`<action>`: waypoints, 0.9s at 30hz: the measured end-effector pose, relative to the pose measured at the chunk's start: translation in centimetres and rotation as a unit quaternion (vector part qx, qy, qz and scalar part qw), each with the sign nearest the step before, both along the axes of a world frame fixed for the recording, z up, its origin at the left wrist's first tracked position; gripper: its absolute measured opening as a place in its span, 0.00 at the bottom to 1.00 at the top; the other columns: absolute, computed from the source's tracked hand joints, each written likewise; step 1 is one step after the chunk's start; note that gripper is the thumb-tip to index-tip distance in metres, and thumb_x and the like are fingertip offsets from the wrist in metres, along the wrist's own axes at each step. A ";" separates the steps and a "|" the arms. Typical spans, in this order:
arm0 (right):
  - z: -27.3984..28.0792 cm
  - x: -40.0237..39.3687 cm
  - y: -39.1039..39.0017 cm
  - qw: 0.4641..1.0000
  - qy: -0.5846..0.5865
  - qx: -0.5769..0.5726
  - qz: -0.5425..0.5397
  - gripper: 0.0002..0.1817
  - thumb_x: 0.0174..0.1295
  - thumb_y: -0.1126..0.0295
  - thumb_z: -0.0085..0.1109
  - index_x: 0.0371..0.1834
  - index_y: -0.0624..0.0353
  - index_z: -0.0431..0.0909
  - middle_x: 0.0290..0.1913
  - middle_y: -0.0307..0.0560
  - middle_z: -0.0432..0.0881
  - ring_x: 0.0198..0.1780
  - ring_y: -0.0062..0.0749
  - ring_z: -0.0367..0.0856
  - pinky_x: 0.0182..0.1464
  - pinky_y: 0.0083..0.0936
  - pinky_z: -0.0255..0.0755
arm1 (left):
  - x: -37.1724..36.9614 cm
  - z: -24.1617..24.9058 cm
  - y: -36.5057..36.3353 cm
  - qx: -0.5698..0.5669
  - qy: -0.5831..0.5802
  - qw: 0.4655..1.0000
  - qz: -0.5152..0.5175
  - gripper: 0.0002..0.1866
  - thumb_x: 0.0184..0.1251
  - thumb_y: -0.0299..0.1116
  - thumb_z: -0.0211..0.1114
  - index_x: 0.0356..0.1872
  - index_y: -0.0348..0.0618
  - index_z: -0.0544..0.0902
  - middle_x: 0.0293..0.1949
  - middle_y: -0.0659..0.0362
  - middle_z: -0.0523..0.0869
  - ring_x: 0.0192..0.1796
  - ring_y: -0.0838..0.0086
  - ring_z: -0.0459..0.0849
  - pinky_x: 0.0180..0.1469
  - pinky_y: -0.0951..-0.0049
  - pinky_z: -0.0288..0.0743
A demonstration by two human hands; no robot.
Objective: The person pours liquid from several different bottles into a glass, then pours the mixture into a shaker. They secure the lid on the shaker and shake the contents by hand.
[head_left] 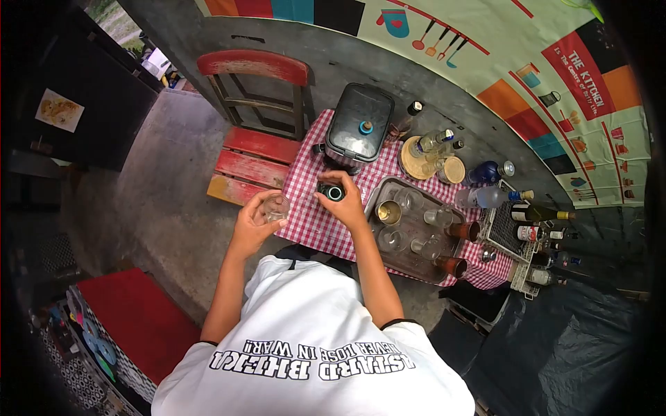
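Note:
My left hand (258,220) is curled round a small clear glass (276,206), just off the left edge of the checked tablecloth (303,211). My right hand (349,206) grips a small dark object with a pale ring around its round top (334,193); I cannot tell its exact kind. It sits over the cloth, in front of a large black lidded container (360,123) with a blue knob on top. To the right of that hand lies a metal tray (416,260) bearing several clear glasses (393,240), a gold-coloured cup (388,212) and brown tumblers (451,266).
Behind the tray stand several bottles (490,171) and round wooden pieces (415,158). A wire rack (505,225) with more bottles is at the table's right end. A red wooden chair (251,163) adjoins the table's left side. A red-topped surface (139,312) lies lower left.

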State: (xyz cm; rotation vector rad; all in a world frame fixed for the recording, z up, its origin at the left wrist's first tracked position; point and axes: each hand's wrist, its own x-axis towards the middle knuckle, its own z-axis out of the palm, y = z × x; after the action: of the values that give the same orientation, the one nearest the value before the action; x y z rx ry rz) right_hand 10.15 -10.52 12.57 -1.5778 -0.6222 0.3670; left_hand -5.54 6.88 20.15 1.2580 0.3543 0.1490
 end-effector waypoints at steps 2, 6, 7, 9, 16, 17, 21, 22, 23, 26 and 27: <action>-1.6 -0.2 0.6 0.998 -0.034 0.018 -0.050 0.17 0.50 0.76 0.75 0.41 0.63 0.77 0.46 0.49 0.85 0.46 0.29 0.85 0.50 0.24 0.77 | 0.1 0.0 1.1 -0.024 0.022 0.999 -0.004 0.32 0.54 0.17 0.73 0.62 0.36 0.72 0.55 0.57 0.77 0.58 0.72 0.78 0.61 0.72 0.74; -2.3 -0.6 1.3 0.993 -0.064 0.027 -0.098 0.11 0.53 0.77 0.73 0.31 0.63 0.75 0.35 0.48 0.86 0.39 0.29 0.86 0.42 0.25 0.78 | 0.5 -0.8 3.5 -0.021 0.002 0.999 -0.026 0.32 0.54 0.16 0.72 0.63 0.35 0.72 0.54 0.57 0.78 0.58 0.72 0.79 0.61 0.72 0.75; -2.4 -0.6 1.3 0.992 -0.066 0.028 -0.105 0.11 0.53 0.77 0.73 0.31 0.63 0.75 0.35 0.48 0.86 0.39 0.29 0.86 0.42 0.25 0.78 | 0.7 -0.7 4.0 -0.016 0.004 0.999 -0.032 0.32 0.54 0.16 0.72 0.63 0.35 0.72 0.54 0.57 0.78 0.58 0.72 0.79 0.61 0.72 0.75; -2.4 -0.8 1.1 0.994 -0.049 -0.013 -0.092 0.11 0.55 0.79 0.72 0.27 0.62 0.75 0.31 0.45 0.85 0.37 0.26 0.84 0.42 0.23 0.78 | 1.1 -0.7 4.7 -0.013 0.006 0.999 -0.042 0.32 0.55 0.15 0.71 0.63 0.35 0.72 0.54 0.57 0.78 0.58 0.72 0.79 0.61 0.72 0.74; -2.0 -0.9 2.7 0.978 -0.064 -0.017 -0.197 0.15 0.60 0.74 0.66 0.20 0.61 0.70 0.18 0.42 0.74 0.22 0.20 0.71 0.27 0.24 0.67 | 2.7 -0.3 6.1 0.000 -0.014 0.997 -0.082 0.32 0.55 0.14 0.71 0.64 0.35 0.71 0.54 0.56 0.78 0.58 0.73 0.78 0.61 0.73 0.75; -2.1 -0.8 2.8 0.976 -0.059 -0.020 -0.207 0.15 0.59 0.74 0.66 0.20 0.61 0.69 0.17 0.42 0.73 0.22 0.20 0.69 0.26 0.24 0.65 | 2.9 -0.2 6.1 -0.012 -0.013 0.996 -0.087 0.32 0.56 0.14 0.70 0.64 0.35 0.71 0.54 0.55 0.79 0.57 0.74 0.79 0.59 0.73 0.76; -0.6 0.1 3.6 0.978 -0.061 -0.039 -0.196 0.15 0.59 0.74 0.65 0.19 0.61 0.68 0.17 0.41 0.70 0.21 0.19 0.66 0.25 0.24 0.63 | 3.6 -0.4 6.0 0.009 -0.018 0.995 -0.102 0.32 0.56 0.15 0.71 0.64 0.36 0.71 0.54 0.56 0.79 0.57 0.74 0.79 0.61 0.74 0.75; -0.1 0.3 3.5 0.982 -0.064 -0.034 -0.174 0.15 0.58 0.74 0.65 0.20 0.62 0.69 0.17 0.43 0.70 0.21 0.21 0.66 0.25 0.25 0.63 | 3.7 -0.2 5.9 0.012 -0.023 0.994 -0.105 0.32 0.56 0.15 0.71 0.64 0.36 0.71 0.54 0.57 0.79 0.57 0.74 0.79 0.61 0.74 0.75; 0.5 0.4 3.2 0.981 -0.064 -0.035 -0.181 0.15 0.58 0.74 0.65 0.20 0.62 0.69 0.17 0.43 0.70 0.21 0.21 0.66 0.25 0.25 0.63 | 3.9 -0.1 5.8 0.012 -0.023 0.993 -0.113 0.32 0.56 0.15 0.71 0.64 0.36 0.71 0.54 0.57 0.79 0.57 0.74 0.79 0.61 0.74 0.75; 5.4 0.9 2.4 0.996 -0.051 -0.069 -0.041 0.14 0.57 0.71 0.65 0.22 0.63 0.70 0.18 0.48 0.71 0.21 0.29 0.70 0.27 0.31 0.66 | 4.5 0.7 5.4 0.053 -0.036 0.993 -0.103 0.32 0.54 0.15 0.72 0.63 0.36 0.72 0.55 0.57 0.77 0.58 0.74 0.79 0.60 0.74 0.74; 7.7 1.0 2.1 0.995 -0.052 -0.069 -0.051 0.14 0.57 0.71 0.65 0.22 0.63 0.70 0.18 0.48 0.71 0.21 0.29 0.70 0.27 0.31 0.66 | 4.8 1.2 5.2 0.053 -0.038 0.991 -0.114 0.32 0.54 0.15 0.72 0.63 0.36 0.72 0.55 0.57 0.77 0.58 0.74 0.79 0.60 0.74 0.74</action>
State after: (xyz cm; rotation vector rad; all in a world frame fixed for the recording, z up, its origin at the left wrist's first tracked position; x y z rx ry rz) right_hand 11.11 -8.41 20.26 -1.7631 -0.6026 0.2572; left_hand -0.74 12.08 21.31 1.3836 0.1370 0.0209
